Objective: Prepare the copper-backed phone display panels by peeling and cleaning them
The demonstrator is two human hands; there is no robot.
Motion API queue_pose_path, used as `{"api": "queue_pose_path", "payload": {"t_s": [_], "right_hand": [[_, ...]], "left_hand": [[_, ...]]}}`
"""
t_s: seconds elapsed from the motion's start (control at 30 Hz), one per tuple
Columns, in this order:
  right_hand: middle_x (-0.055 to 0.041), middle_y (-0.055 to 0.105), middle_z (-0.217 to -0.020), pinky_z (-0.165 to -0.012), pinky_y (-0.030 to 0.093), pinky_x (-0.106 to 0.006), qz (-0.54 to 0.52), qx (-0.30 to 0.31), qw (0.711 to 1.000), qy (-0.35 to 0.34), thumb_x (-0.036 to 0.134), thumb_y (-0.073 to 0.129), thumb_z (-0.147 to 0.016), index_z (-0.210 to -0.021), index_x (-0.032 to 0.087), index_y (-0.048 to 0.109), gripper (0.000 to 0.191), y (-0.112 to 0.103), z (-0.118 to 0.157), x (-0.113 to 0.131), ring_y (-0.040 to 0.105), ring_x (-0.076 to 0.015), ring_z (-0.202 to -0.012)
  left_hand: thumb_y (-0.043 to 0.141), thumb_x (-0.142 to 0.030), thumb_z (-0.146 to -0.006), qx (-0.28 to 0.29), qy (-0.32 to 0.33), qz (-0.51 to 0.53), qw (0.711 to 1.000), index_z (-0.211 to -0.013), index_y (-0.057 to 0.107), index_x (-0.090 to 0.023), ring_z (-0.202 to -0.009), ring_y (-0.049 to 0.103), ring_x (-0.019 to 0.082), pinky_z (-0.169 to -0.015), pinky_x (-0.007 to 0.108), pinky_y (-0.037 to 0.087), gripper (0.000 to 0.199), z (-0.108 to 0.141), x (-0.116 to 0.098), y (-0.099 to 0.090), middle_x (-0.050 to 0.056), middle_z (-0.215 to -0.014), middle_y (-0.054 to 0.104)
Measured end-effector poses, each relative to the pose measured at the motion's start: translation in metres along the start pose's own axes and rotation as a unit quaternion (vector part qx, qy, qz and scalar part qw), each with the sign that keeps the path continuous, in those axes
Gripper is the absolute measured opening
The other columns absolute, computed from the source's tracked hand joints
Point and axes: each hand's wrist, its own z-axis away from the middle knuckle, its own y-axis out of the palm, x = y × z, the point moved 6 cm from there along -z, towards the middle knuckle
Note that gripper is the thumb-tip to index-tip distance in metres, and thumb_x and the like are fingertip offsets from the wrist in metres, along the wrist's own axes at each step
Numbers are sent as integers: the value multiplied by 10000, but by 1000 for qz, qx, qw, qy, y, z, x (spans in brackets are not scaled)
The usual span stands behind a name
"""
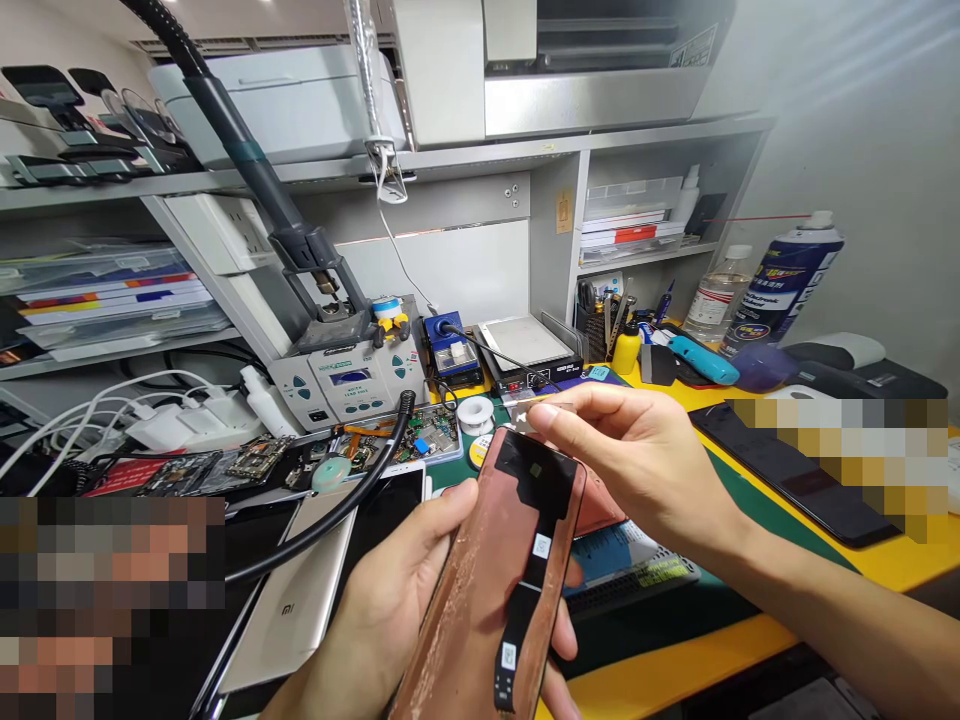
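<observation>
My left hand (pixel 409 575) is wrapped round a phone screen panel (pixel 487 590), its copper-coloured back tilted up towards me. A black flex cable (pixel 517 610) with white code stickers runs down that back from a black patch at the top. My right hand (pixel 649 455) is closed, thumb and forefinger pinching a small thin greyish flat piece (pixel 523 415) at the panel's top edge. Whether that piece touches the panel I cannot tell. Behind the panel, partly hidden, lies another copper-coloured part (pixel 598 508) above a blue printed item (pixel 611 562) on the green mat (pixel 739 500).
A black hose (pixel 330 525) curves across a gold phone back (pixel 289 600) on the left. Circuit boards (pixel 420 435), a solder spool (pixel 475 413) and a hot-air station (pixel 352 380) stand behind. At right are a black phone (pixel 795 470) and a spray can (pixel 784 285).
</observation>
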Motion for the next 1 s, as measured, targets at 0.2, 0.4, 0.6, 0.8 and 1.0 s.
{"api": "queue_pose_path", "payload": {"t_s": [0.2,0.4,0.6,0.8,1.0], "right_hand": [[-32,741,-746,-541,540,-228,4,-3,1000,7,461,786,-835,-822,179,776,282,1,0,1,662,-155,-611],[-18,720,-718,-579,570,-270,-5,-5,1000,10,448,793,-826,-814,192,769,257,3,2,3,626,-143,-553],[-15,695,-673,-549,565,-263,14,-3,1000,17,444,798,-812,-796,184,758,264,3,3,3,604,-139,-526],[-6,696,-674,-554,559,-244,-4,11,1000,25,423,817,-800,-768,188,746,248,4,2,2,608,-133,-542],[-13,714,-707,-522,519,-195,-14,18,999,23,396,844,-778,-747,178,744,242,2,1,-1,630,-135,-597]], "left_hand": [[292,-592,-973,-7,0,-4,1000,-1108,736,-63,-935,759,354,-896,416,506,704,1,0,-1,195,-1016,767],[402,-649,-916,23,11,31,999,-1105,742,-66,-889,770,344,-783,352,522,701,-5,6,-8,203,-979,771],[387,-630,-931,22,16,31,999,-1168,716,-87,-857,758,323,-790,369,529,677,-5,5,-6,143,-888,739],[380,-625,-929,19,18,34,999,-1114,725,-51,-741,749,277,-739,340,536,694,-6,6,-9,159,-878,736],[404,-641,-911,16,14,40,999,-1100,733,-37,-746,743,265,-760,331,542,713,-7,9,-11,169,-885,744]]}}
